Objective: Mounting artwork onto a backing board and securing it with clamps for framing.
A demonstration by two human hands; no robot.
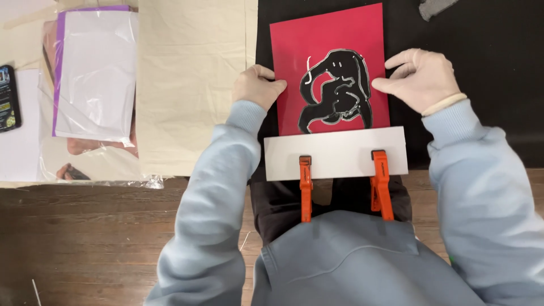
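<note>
Your left hand (258,85) is curled, fingertips pressing the left edge of the red card (328,51); your right hand (420,79) is half open, thumb and fingers touching its right edge (neither hand grasps it). The card, bearing a black cut-out figure (337,90), lies on the black mat (481,85), its lower end under a white strip (335,154) held by two orange clamps (306,190).

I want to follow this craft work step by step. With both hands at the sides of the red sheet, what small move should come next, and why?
Probably slide the red sheet a little straighter. The left hand and right hand each touch one side edge, and its bottom looks slightly tilted against the clamped white strip.
</note>
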